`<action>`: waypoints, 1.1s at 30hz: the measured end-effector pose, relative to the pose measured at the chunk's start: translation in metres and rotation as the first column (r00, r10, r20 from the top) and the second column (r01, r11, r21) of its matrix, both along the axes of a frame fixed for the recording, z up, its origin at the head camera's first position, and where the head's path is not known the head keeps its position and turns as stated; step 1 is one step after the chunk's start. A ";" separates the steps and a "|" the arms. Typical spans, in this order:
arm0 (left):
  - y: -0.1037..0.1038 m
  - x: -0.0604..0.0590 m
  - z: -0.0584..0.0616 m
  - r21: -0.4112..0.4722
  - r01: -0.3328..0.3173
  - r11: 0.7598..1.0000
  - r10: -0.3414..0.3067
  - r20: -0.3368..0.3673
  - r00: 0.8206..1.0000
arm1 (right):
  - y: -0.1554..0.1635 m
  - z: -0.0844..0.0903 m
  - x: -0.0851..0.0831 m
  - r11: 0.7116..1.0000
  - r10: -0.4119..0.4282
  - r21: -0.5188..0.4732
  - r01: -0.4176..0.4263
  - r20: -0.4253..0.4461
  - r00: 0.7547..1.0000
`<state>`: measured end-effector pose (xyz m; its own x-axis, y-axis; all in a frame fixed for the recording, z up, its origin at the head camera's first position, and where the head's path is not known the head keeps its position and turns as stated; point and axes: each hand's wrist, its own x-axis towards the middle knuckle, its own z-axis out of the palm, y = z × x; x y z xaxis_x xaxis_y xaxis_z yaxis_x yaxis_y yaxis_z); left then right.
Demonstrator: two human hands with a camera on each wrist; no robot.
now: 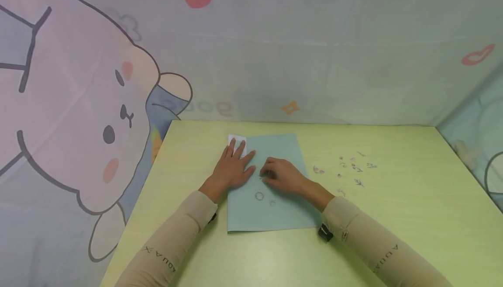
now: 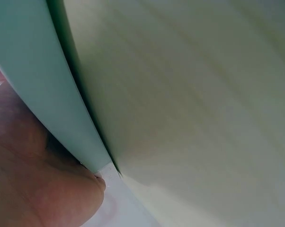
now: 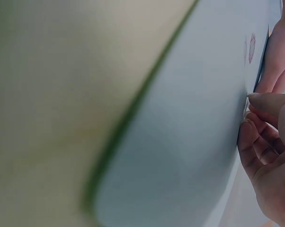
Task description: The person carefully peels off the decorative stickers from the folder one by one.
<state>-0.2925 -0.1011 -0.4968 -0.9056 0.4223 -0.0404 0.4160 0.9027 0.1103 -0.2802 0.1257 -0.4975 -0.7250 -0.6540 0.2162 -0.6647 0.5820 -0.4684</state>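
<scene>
A blue-green paper sheet lies in the middle of the pale green table. My left hand rests flat on the sheet's upper left part, fingers spread, partly over a small white slip. My right hand sits on the sheet just to the right, fingers curled, its tips pinching a tiny paper curl against the sheet. In the right wrist view the thumb and fingers meet at the sheet. Two small paper rings lie on the sheet below the hands.
Several tiny curled paper pieces are scattered on the table right of the sheet. A cartoon-printed cloth wall stands close along the table's far and left edges. In the left wrist view the sheet's edge is lifted slightly off the table.
</scene>
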 end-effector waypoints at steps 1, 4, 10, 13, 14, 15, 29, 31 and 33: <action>0.000 0.000 0.000 0.001 0.000 1.000 0.000 0.001 1.000 | 0.000 0.000 0.000 1.000 -0.001 -0.002 0.001 0.003 1.000; 0.000 0.000 0.001 0.004 0.002 1.000 -0.002 0.002 1.000 | 0.000 0.000 0.000 1.000 -0.010 -0.012 0.010 0.008 1.000; 0.000 0.000 0.002 0.009 -0.001 1.000 0.001 -0.007 1.000 | 0.000 -0.005 -0.002 0.999 -0.038 -0.007 0.038 -0.001 0.999; 0.000 0.000 0.001 0.011 -0.001 1.000 0.001 -0.003 1.000 | -0.001 -0.006 -0.003 0.999 -0.038 -0.009 0.039 0.001 0.999; 0.000 0.000 0.001 0.010 -0.002 1.000 0.002 0.000 1.000 | -0.001 -0.006 -0.003 0.999 -0.039 -0.010 0.039 0.003 0.999; 0.000 0.000 0.001 0.007 -0.003 1.000 0.003 0.002 1.000 | -0.002 -0.006 -0.003 0.999 -0.039 -0.010 0.039 0.003 0.999; 0.000 0.002 0.004 -0.002 -0.004 1.000 0.004 -0.003 1.000 | -0.002 0.000 -0.002 0.995 -0.070 -0.053 0.081 0.189 0.979; 0.000 0.003 0.004 -0.001 -0.003 1.000 0.003 -0.006 1.000 | -0.001 0.002 -0.002 0.995 -0.067 -0.060 0.082 0.220 0.973; 0.000 0.003 0.004 0.002 -0.003 1.000 0.003 -0.008 1.000 | -0.001 0.003 -0.003 0.994 -0.062 -0.071 0.082 0.247 0.967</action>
